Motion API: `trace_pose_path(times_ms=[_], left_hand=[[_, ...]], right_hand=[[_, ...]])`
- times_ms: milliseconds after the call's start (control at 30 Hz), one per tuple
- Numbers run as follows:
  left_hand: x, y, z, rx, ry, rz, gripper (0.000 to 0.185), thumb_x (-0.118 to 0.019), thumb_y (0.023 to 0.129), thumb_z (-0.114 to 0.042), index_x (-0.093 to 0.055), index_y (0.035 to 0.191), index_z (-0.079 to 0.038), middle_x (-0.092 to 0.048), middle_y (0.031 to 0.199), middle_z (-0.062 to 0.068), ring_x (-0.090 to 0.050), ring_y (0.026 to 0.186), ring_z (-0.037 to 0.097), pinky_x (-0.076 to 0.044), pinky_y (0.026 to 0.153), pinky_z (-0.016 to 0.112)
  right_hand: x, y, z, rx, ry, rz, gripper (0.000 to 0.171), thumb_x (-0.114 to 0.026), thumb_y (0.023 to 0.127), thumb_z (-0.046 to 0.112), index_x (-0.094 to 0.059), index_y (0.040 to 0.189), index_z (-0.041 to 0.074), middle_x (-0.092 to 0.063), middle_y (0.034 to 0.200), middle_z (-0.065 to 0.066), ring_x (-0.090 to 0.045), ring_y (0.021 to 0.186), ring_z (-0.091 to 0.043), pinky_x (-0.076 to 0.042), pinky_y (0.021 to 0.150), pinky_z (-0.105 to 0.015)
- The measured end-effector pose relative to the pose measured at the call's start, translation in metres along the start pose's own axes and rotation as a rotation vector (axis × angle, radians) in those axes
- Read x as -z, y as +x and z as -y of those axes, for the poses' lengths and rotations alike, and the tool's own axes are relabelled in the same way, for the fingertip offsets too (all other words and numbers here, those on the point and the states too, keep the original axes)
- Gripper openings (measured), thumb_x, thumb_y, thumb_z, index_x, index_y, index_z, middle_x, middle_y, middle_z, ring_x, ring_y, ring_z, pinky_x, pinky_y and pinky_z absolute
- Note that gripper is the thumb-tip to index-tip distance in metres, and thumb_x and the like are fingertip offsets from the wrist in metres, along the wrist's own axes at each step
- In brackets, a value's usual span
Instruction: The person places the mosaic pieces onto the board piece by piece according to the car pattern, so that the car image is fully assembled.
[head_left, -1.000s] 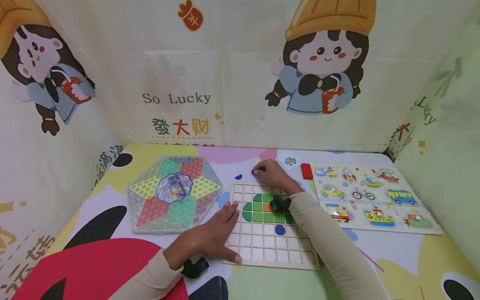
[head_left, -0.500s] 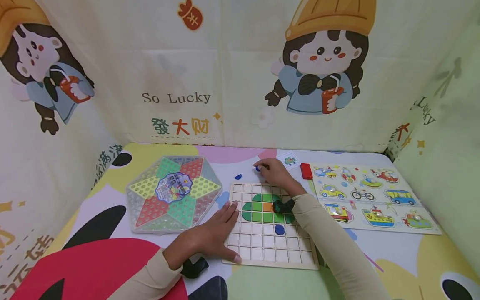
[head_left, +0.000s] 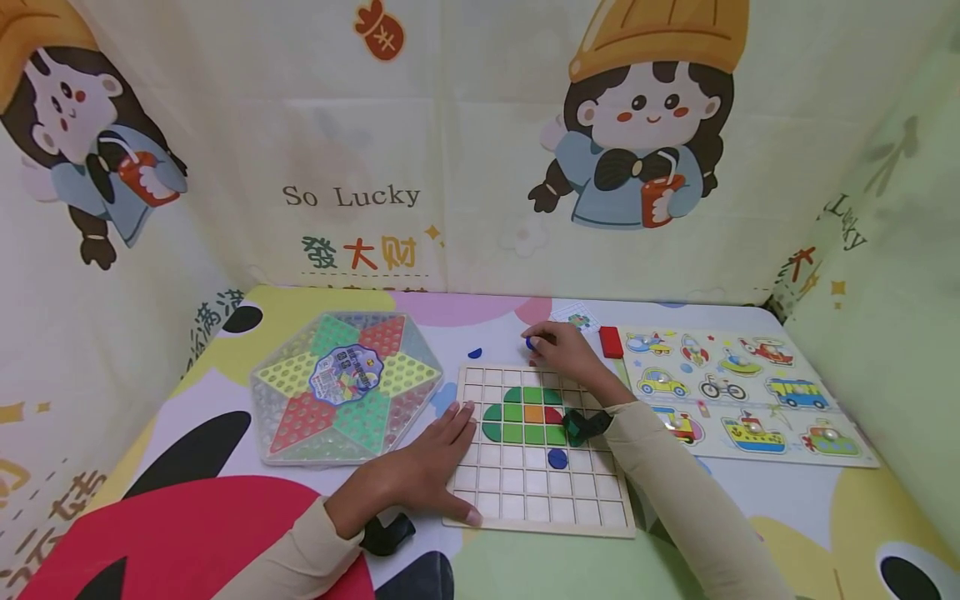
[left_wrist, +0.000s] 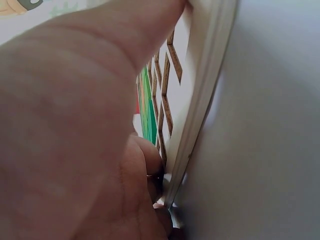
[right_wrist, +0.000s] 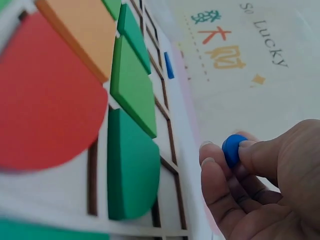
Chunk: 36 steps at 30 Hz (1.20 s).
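Note:
My right hand pinches a small blue puzzle piece with a rounded edge between thumb and fingertips, above the far edge of a wooden grid board. On the board lie green square and rounded pieces, an orange square and a red rounded piece. A blue round shape sits nearer the front. My left hand rests along the board's left edge, fingers straight and thumb at the near left corner. In the left wrist view the palm hides much of the board.
One blue half-round piece lies beyond the board. A small pattern card and a red block are at the back. Left stands a hexagonal Chinese checkers set; on the right lies a vehicle peg puzzle.
My right hand has shifted to the right with the blue piece still pinched, and its forearm has moved with it, uncovering the red piece. My left hand stays in place on the board.

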<state>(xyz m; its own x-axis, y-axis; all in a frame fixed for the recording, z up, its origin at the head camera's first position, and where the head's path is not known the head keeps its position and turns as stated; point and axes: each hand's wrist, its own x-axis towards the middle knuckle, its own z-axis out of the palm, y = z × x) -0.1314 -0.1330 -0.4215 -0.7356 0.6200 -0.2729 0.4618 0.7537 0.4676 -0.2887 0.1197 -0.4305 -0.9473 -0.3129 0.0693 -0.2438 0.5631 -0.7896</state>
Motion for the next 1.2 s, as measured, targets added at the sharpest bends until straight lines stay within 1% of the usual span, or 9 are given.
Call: trace_pose_path(times_ms=[100, 300, 400, 467, 600, 767, 867, 1100, 1200], left_hand=[[0.000, 0.000, 0.000, 0.001, 0.002, 0.002, 0.117, -0.071, 0.076, -0.065, -0.012, 0.155, -0.002, 0.005, 0.162, 0.011, 0.009, 0.147, 0.029, -0.012, 0.115, 0.049], [0.001, -0.001, -0.001, 0.019, -0.002, 0.012, 0.117, -0.071, 0.076, -0.065, -0.012, 0.156, -0.003, 0.004, 0.163, 0.010, 0.009, 0.147, 0.029, -0.012, 0.115, 0.050], [0.001, -0.001, -0.002, 0.022, -0.009, 0.016, 0.116, -0.071, 0.076, -0.065, -0.012, 0.156, -0.003, 0.005, 0.163, 0.009, 0.009, 0.147, 0.029, -0.012, 0.115, 0.051], [0.001, -0.001, -0.001, 0.021, -0.009, 0.015, 0.116, -0.071, 0.076, -0.065, -0.012, 0.156, -0.003, 0.005, 0.163, 0.009, 0.009, 0.147, 0.029, -0.012, 0.115, 0.051], [0.001, -0.001, -0.002, 0.027, -0.002, 0.016, 0.117, -0.071, 0.075, -0.065, -0.012, 0.156, -0.005, 0.005, 0.163, 0.009, 0.010, 0.147, 0.029, -0.012, 0.115, 0.050], [0.002, 0.000, -0.004, 0.034, -0.005, 0.021, 0.116, -0.071, 0.075, -0.065, -0.013, 0.156, -0.005, 0.005, 0.163, 0.008, 0.010, 0.147, 0.028, -0.011, 0.115, 0.050], [0.003, 0.000, -0.005, 0.041, -0.008, 0.026, 0.116, -0.071, 0.076, -0.065, -0.012, 0.156, -0.006, 0.006, 0.163, 0.008, 0.010, 0.147, 0.028, -0.011, 0.115, 0.050], [0.002, 0.001, -0.004, 0.038, -0.009, 0.024, 0.116, -0.071, 0.076, -0.065, -0.012, 0.156, -0.006, 0.005, 0.163, 0.008, 0.010, 0.147, 0.028, -0.012, 0.115, 0.050], [0.001, 0.001, -0.003, 0.033, -0.009, 0.025, 0.116, -0.070, 0.076, -0.066, -0.012, 0.156, -0.006, 0.005, 0.163, 0.007, 0.010, 0.147, 0.028, -0.012, 0.115, 0.050]], right_hand=[[0.003, -0.006, 0.001, 0.001, 0.023, 0.003, 0.021, -0.055, 0.099, 0.005, -0.068, 0.115, 0.001, -0.066, 0.110, -0.012, -0.062, 0.086, -0.021, -0.052, 0.079, -0.031], [0.005, -0.017, 0.006, -0.063, 0.197, 0.055, 0.023, -0.055, 0.099, 0.005, -0.067, 0.117, -0.002, -0.066, 0.108, -0.014, -0.066, 0.087, -0.021, -0.054, 0.078, -0.028], [0.006, -0.023, 0.008, -0.065, 0.230, 0.075, 0.023, -0.057, 0.098, 0.006, -0.067, 0.117, -0.001, -0.068, 0.106, -0.011, -0.065, 0.088, -0.022, -0.053, 0.079, -0.025], [0.005, -0.027, 0.009, -0.041, 0.233, 0.098, 0.023, -0.058, 0.097, 0.006, -0.067, 0.117, -0.001, -0.069, 0.105, -0.009, -0.065, 0.087, -0.022, -0.053, 0.079, -0.025], [0.003, -0.035, 0.012, 0.013, 0.233, 0.160, 0.021, -0.061, 0.095, 0.006, -0.069, 0.114, 0.000, -0.070, 0.104, -0.007, -0.065, 0.089, -0.022, -0.053, 0.081, -0.027], [0.001, -0.041, 0.017, 0.053, 0.185, 0.206, 0.019, -0.064, 0.094, 0.008, -0.072, 0.111, 0.003, -0.071, 0.103, -0.003, -0.063, 0.092, -0.020, -0.052, 0.084, -0.030], [0.000, -0.045, 0.019, 0.064, 0.173, 0.227, 0.021, -0.064, 0.094, 0.007, -0.071, 0.112, 0.002, -0.071, 0.102, -0.003, -0.064, 0.091, -0.020, -0.051, 0.085, -0.032], [0.003, -0.054, 0.021, 0.131, 0.156, 0.284, 0.020, -0.064, 0.093, 0.004, -0.071, 0.111, -0.001, -0.070, 0.108, -0.012, -0.065, 0.092, -0.020, -0.052, 0.084, -0.029], [0.004, -0.058, 0.022, 0.133, 0.126, 0.327, 0.019, -0.064, 0.093, 0.005, -0.072, 0.110, 0.002, -0.070, 0.109, -0.010, -0.063, 0.094, -0.020, -0.051, 0.082, -0.027]])
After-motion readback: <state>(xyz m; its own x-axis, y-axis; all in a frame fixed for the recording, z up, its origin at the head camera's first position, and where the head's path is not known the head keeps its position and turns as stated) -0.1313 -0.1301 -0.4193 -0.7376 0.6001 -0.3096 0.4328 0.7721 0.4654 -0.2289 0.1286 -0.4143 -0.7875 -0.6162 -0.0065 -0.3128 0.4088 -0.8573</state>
